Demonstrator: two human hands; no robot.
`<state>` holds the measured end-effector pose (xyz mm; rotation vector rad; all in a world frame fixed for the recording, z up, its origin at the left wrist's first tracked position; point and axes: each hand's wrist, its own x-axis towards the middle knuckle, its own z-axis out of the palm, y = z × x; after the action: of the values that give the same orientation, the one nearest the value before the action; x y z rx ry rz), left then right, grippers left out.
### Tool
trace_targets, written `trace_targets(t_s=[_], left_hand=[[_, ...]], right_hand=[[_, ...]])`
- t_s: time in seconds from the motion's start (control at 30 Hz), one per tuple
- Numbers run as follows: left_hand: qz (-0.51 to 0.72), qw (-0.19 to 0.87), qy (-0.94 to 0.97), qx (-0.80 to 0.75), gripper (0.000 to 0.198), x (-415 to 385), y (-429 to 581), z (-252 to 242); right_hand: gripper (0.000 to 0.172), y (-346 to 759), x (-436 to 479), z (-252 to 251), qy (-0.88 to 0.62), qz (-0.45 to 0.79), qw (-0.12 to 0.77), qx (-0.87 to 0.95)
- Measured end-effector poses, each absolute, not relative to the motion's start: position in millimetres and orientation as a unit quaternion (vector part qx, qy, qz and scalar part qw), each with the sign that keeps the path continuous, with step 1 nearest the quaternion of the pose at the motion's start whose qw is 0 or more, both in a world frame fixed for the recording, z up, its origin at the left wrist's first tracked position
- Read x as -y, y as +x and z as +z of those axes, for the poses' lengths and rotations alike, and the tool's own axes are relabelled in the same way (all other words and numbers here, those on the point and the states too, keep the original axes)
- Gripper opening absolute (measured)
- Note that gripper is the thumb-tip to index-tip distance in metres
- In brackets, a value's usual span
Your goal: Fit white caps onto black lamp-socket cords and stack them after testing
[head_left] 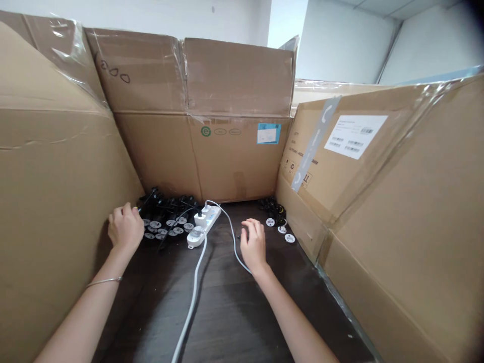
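Note:
At the left edge of a pile of black cables with round white discs [155,225], my left hand [126,227] is closed, its back towards me. A small dark end shows by its fingers; whatever it holds is mostly hidden. My right hand [253,245] hovers over or rests on the dark tabletop, fingers loosely curled with a gap at the thumb, nothing visible in them. A thin white cable [232,234] runs close beside it. Between the hands lies a white power strip [215,216] with a white plug-in adapter [200,220] and other plugs in it.
A smaller bunch of black cables [273,205] with several white discs [289,238] sits to the right. Tall cardboard boxes wall in the dark table [223,312]: left box [56,191], back box [238,166], right box [408,201]. A thick white cord [192,302] runs towards me.

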<state>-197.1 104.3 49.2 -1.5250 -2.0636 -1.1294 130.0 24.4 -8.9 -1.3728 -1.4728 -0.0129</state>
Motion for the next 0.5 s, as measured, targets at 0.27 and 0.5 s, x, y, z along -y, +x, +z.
trace_targets(t_s=[0.27,0.5], left_hand=[[-0.525,0.182,-0.621,0.553,0.031,-28.7,-94.9,77.1],[-0.49,0.026,-0.735,0.468,0.021,-1.4,-15.7,27.3]], right_hand=[[0.051,198.7,-70.3,-14.2,-0.819,-0.021,0.34,0.461],[0.032,220.2,-93.6,-3.1,-0.826,0.027,0.37,0.424]])
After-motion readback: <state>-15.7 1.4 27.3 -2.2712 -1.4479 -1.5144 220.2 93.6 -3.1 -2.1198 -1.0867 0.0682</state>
